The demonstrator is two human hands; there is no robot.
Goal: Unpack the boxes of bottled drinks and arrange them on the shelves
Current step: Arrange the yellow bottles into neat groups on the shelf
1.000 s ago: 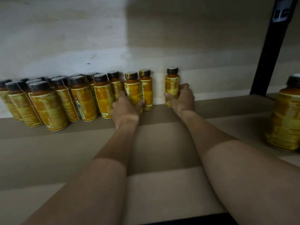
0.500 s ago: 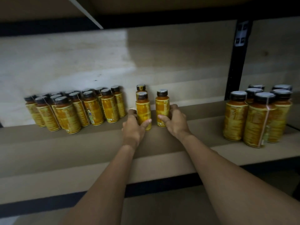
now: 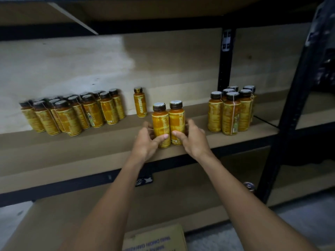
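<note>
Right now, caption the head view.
Left hand grips the left drink bottle, right hand the right drink bottle, side by side on shelf.

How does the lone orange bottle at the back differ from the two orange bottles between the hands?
The lone orange bottle stands untouched by the back wall; the two orange bottles are nearer the front of the shelf, gripped by the left hand and right hand. The lone one stands apart; the two press side by side. All are upright with dark caps.

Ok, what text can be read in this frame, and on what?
No text reads clearly.
Lone bottle: large vertical lettering, blurred.
Left-hand bottle and right-hand bottle: label print too small.
Cardboard box: upside-down print, blurred.
Post sticker: unreadable.
</note>
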